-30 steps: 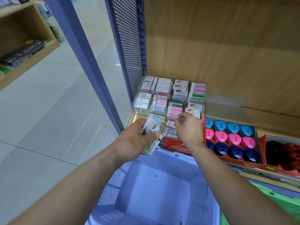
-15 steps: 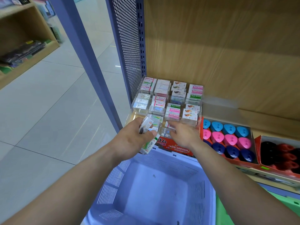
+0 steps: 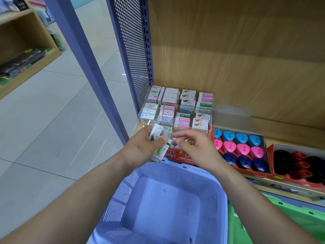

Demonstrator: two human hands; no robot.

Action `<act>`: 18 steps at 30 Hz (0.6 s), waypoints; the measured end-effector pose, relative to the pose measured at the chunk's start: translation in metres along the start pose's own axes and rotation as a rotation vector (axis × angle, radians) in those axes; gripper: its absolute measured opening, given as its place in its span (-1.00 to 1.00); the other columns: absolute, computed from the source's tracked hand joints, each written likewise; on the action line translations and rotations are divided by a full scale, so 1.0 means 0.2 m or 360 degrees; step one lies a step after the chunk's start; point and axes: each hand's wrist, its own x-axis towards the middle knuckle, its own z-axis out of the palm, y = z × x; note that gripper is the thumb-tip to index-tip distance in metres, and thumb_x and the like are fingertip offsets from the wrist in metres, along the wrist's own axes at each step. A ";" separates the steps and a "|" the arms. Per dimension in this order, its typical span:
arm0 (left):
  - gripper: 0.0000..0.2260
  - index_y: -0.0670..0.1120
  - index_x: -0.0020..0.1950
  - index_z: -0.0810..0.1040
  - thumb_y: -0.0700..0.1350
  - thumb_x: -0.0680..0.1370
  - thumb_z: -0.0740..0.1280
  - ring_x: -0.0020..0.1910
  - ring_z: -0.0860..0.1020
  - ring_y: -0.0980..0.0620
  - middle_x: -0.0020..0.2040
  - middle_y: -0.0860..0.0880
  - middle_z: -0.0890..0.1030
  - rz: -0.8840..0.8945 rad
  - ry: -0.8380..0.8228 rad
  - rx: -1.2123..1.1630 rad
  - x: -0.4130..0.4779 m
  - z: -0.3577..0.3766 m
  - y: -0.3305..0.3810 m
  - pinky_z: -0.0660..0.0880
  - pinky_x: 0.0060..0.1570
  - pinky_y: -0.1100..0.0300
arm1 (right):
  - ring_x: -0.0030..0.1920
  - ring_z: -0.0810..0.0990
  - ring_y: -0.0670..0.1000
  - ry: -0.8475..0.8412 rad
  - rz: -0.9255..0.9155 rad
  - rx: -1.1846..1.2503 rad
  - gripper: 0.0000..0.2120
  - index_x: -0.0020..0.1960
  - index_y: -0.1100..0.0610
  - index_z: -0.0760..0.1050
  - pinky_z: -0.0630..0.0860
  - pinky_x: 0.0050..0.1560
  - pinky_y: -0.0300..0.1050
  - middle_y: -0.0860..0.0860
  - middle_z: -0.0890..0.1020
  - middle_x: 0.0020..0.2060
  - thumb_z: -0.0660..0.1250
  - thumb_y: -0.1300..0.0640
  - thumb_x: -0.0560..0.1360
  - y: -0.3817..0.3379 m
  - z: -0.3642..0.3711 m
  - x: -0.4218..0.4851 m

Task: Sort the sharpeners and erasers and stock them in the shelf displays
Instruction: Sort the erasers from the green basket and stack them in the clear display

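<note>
My left hand (image 3: 140, 148) grips a small bundle of wrapped erasers (image 3: 159, 148) just in front of the clear tiered eraser display (image 3: 177, 106) on the shelf. My right hand (image 3: 197, 148) hovers close beside it, over a red "Hard Eraser" box (image 3: 179, 155), with fingers loosely curled toward the bundle and nothing visibly between them. Right of the display, a red tray holds rows of blue, pink and navy sharpeners (image 3: 239, 148). A further red tray holds black and red sharpeners (image 3: 302, 164).
A lilac plastic basket (image 3: 168, 173) sits under my forearms with almost nothing inside, and a green basket (image 3: 290, 217) lies to its right. A perforated blue side panel (image 3: 130, 50) and a slanted blue post (image 3: 84, 59) bound the shelf on the left. Tiled floor lies beyond.
My right hand has pulled back from the display's middle compartments, down toward the bundle in my left hand. My left hand has kept its grip and hardly moved.
</note>
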 end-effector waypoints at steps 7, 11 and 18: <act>-0.33 -0.01 0.27 0.52 0.30 0.27 0.48 0.07 0.68 -0.16 0.16 -0.11 0.66 0.0054 -0.0045 -0.0010 -0.01 0.09 0.06 0.63 0.07 -0.20 | -0.37 0.57 -0.06 -0.0085 0.0113 0.0394 -0.67 0.21 0.08 0.58 0.57 -0.19 -0.06 -0.16 0.61 -0.31 0.53 0.20 0.47 -0.20 -0.02 -0.14; -0.56 -0.04 0.26 0.54 0.15 0.48 0.46 0.05 0.68 -0.22 0.11 -0.16 0.69 -0.0007 -0.0099 -0.0121 -0.02 0.12 0.08 0.60 0.12 -0.24 | -0.34 0.59 -0.07 -0.0049 0.0291 0.0594 -0.66 0.20 0.17 0.56 0.63 -0.14 -0.05 -0.03 0.60 -0.23 0.52 0.32 0.45 -0.20 -0.04 -0.16; -0.76 -0.11 0.30 0.53 -0.21 0.63 0.34 -0.08 0.69 -0.11 0.08 -0.17 0.70 0.0020 -0.0140 -0.0142 -0.01 0.10 0.06 0.64 -0.07 -0.03 | -0.10 0.68 0.11 -0.0071 0.0369 0.0805 -0.74 0.19 0.18 0.53 0.69 -0.04 0.00 0.22 0.56 0.02 0.41 0.35 0.54 -0.18 -0.07 -0.18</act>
